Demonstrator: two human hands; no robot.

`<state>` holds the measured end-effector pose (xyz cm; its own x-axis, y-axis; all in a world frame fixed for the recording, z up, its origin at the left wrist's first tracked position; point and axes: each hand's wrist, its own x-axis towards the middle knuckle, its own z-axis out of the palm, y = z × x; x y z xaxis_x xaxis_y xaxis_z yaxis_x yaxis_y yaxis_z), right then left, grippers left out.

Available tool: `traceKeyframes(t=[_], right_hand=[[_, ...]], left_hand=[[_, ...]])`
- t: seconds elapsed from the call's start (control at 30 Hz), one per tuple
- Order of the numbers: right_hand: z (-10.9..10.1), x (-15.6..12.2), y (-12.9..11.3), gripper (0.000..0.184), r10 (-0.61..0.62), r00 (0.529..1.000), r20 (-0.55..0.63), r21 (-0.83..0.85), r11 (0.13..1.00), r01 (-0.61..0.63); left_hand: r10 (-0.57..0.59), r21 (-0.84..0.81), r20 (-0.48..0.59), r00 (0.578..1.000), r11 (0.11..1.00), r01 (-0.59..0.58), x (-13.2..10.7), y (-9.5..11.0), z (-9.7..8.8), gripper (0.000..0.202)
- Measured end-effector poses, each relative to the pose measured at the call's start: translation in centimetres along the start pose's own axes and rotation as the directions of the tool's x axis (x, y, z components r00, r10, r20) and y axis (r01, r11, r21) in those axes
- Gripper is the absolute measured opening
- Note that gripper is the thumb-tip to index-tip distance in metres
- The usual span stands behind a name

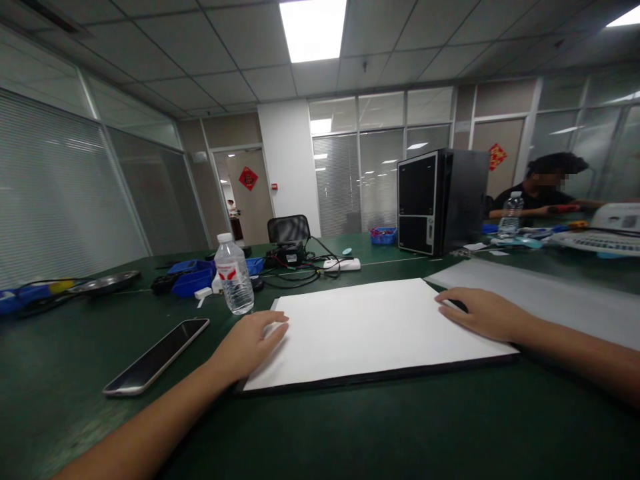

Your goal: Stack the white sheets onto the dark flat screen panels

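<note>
A white sheet of paper lies on a thin dark board, whose black front edge shows beneath it. At the sheet's left edge rests my left hand, thumb and forefinger stretched out and apart over the paper. My right hand lies across the right edge, fingers extended, with a dark patch visible between thumb and forefinger. Neither hand visibly holds anything; the outer fingers are partly hidden. Just beyond my left hand stands a clear plastic water bottle with a white cap. A smartphone lies left of my forearm.
Blue bins, a white power strip and tangled black cables lie farther back on the green table. A black computer tower stands behind the sheet. A translucent sheet lies right; another person sits beyond.
</note>
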<state>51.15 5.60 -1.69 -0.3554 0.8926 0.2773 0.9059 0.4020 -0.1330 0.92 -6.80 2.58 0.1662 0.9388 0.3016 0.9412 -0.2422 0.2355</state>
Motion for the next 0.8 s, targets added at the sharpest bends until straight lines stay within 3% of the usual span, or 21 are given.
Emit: traceKeyframes(t=[0.13, 0.27, 0.43, 0.6, 0.7, 0.8], right_hand=[[-0.2, -0.1, -0.4, 0.056, 0.014, 1.000, 0.022, -0.005, 1.000, -0.013], [-0.3, -0.4, -1.3, 0.055, 0.000, 1.000, 0.031, 0.001, 1.000, -0.001], [-0.1, -0.2, -1.0, 0.057, -0.031, 0.999, 0.013, 0.005, 1.000, 0.031], [-0.5, 1.2, 3.8, 0.059, 0.001, 1.000, -0.027, -0.139, 0.990, -0.004], [-0.6, 1.5, 8.3, 0.063, 0.148, 0.986, -0.083, -0.197, 0.967, -0.161], [-0.1, 1.3, 12.5, 0.074, 0.368, 0.922, -0.117, -0.198, 0.901, -0.385]], left_hand=[[-0.063, 0.035, 0.014, 0.998, 0.997, 0.063, 0.3, -0.9, 0.8, 0.052], [-0.074, 0.055, 0.081, 0.994, 0.996, 0.069, 0.3, -1.1, 1.3, 0.055], [-0.076, 0.049, 0.073, 0.994, 0.996, 0.072, 0.2, -1.0, 1.2, 0.055], [-0.090, 0.054, 0.059, 0.994, 0.995, 0.087, 0.2, -1.0, 1.1, 0.055], [-0.093, 0.056, 0.059, 0.994, 0.994, 0.090, 0.2, -1.0, 1.1, 0.054], [-0.092, 0.052, 0.062, 0.994, 0.995, 0.089, 0.2, -1.0, 1.1, 0.054]])
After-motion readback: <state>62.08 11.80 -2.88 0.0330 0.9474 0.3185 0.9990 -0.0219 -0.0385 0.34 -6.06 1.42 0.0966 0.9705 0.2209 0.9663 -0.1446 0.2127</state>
